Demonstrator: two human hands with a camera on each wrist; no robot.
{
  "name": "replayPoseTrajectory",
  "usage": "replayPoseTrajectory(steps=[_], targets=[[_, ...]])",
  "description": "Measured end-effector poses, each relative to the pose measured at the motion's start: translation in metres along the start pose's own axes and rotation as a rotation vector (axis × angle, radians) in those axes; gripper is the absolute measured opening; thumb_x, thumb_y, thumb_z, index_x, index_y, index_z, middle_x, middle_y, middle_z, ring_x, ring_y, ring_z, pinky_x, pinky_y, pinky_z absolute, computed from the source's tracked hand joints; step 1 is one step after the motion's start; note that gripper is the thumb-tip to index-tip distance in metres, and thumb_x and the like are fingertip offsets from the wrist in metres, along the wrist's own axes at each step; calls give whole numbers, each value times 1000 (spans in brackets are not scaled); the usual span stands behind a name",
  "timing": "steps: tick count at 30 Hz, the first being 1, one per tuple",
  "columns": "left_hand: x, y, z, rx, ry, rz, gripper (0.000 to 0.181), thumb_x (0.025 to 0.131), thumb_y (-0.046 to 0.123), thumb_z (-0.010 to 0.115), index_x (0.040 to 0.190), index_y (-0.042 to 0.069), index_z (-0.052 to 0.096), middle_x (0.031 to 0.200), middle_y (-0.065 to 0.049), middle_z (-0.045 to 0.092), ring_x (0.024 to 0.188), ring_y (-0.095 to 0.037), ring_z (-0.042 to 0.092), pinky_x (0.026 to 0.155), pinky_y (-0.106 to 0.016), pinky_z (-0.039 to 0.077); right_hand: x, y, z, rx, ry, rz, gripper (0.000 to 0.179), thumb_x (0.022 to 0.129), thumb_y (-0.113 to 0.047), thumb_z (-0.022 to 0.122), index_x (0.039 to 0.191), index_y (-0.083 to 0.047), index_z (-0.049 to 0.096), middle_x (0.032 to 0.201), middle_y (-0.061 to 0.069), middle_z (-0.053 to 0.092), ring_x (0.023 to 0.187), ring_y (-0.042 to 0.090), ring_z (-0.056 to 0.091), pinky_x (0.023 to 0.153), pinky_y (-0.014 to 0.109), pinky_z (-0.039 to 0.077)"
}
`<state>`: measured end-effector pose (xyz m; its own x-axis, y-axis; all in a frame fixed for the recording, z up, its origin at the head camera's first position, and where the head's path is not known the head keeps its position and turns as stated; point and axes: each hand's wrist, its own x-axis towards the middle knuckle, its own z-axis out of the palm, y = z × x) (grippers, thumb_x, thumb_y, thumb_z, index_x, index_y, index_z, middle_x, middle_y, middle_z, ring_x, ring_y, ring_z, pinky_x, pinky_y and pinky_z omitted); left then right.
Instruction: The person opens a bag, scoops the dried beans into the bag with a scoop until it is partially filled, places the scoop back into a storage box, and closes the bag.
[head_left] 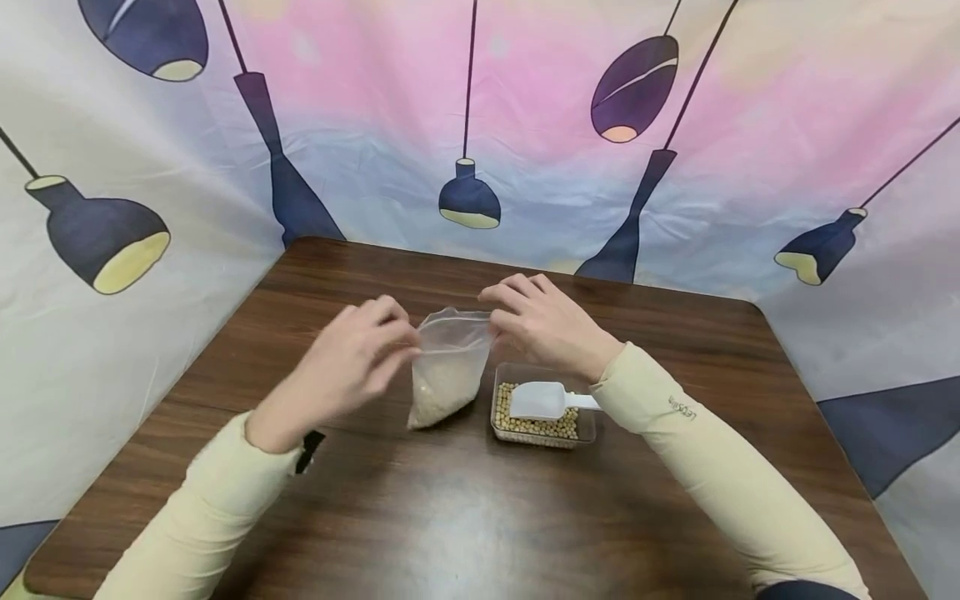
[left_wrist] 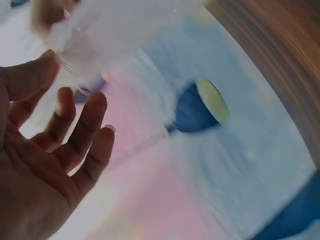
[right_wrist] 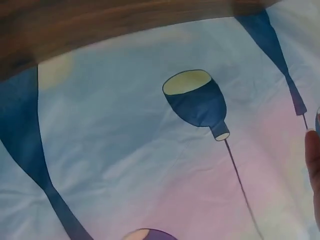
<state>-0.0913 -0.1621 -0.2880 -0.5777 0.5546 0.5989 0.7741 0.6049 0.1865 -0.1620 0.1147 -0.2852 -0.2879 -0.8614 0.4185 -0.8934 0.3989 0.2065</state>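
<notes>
A clear zip bag (head_left: pixel 448 371) with pale contents in its lower part stands between both hands over the table. At its upper left edge, my left hand (head_left: pixel 360 354) pinches the plastic between thumb and index finger; the left wrist view shows the other fingers loosely bent beside the bag (left_wrist: pixel 120 30). The upper right corner of the bag is pinched by my right hand (head_left: pixel 536 321), back of the hand upward. Only a fingertip (right_wrist: pixel 313 155) of that hand shows in the right wrist view.
A clear plastic box (head_left: pixel 536 442) of yellowish beans sits right of the bag, below my right wrist. Across the beans lies a white scoop (head_left: pixel 538 401), its handle pointing right. The brown wooden table (head_left: pixel 465 525) meets a lamp-patterned cloth backdrop (head_left: pixel 375 167).
</notes>
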Motion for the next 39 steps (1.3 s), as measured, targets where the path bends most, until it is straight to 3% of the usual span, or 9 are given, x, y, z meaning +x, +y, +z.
replayPoseTrajectory(steps=[4,9,12,16,20,22,25,33,39], targets=[[1,-30,-2,-191,-14,-82,11,87,0,69,88,10,64,108,-3,63,85,-14,60,69,-31,46,0,-8,-7,22,53,29,19,84,-25,76,89,-16,60,100,-2,61,95,20,52,79,37,40],[-8,-49,16,-448,-56,-244,9,95,3,60,95,11,60,114,-2,67,86,-12,62,67,-28,50,-2,-24,-2,73,59,68,19,86,-26,75,91,-16,60,87,-6,57,81,17,50,72,34,38],[-16,-53,30,-623,-27,-303,17,95,0,58,110,7,55,115,-9,68,89,-15,64,70,-30,53,-7,-27,8,225,67,184,20,89,-27,72,99,-14,60,87,-7,59,79,12,50,71,30,38],[-19,-50,44,-857,58,-361,41,91,-5,63,129,1,48,118,-19,65,100,-20,66,75,-30,55,-12,-25,21,574,94,373,46,87,-20,74,123,-6,50,83,-5,58,70,9,52,66,26,43],[-16,-38,44,-802,124,-454,24,89,2,69,113,1,67,105,-15,71,79,-12,66,63,-25,51,-15,-23,31,790,84,531,30,88,-19,73,113,-7,61,81,-4,61,65,11,54,58,26,45],[-13,-32,40,-724,140,-504,13,89,6,71,100,1,73,94,-12,73,66,-9,60,54,-25,45,-15,-22,33,820,75,593,13,88,-22,73,96,-13,68,80,-5,63,65,11,53,57,26,45],[-10,-27,35,-651,149,-548,8,87,4,72,93,0,74,85,-13,73,62,-8,55,50,-23,40,-16,-23,33,845,79,639,11,88,-24,73,83,-17,66,79,-5,64,63,12,52,56,26,43],[0,-20,32,-626,155,-550,4,86,1,72,87,-3,72,81,-17,71,59,-6,53,47,-21,36,-16,-23,35,768,191,565,18,93,-20,68,77,-18,59,76,-4,54,67,13,51,59,29,46],[6,-21,36,-699,109,-536,8,89,2,69,94,-4,69,84,-18,69,61,-15,53,51,-23,39,-17,-24,27,669,69,571,14,94,-25,66,102,-14,62,92,-4,57,83,13,49,74,31,43]])
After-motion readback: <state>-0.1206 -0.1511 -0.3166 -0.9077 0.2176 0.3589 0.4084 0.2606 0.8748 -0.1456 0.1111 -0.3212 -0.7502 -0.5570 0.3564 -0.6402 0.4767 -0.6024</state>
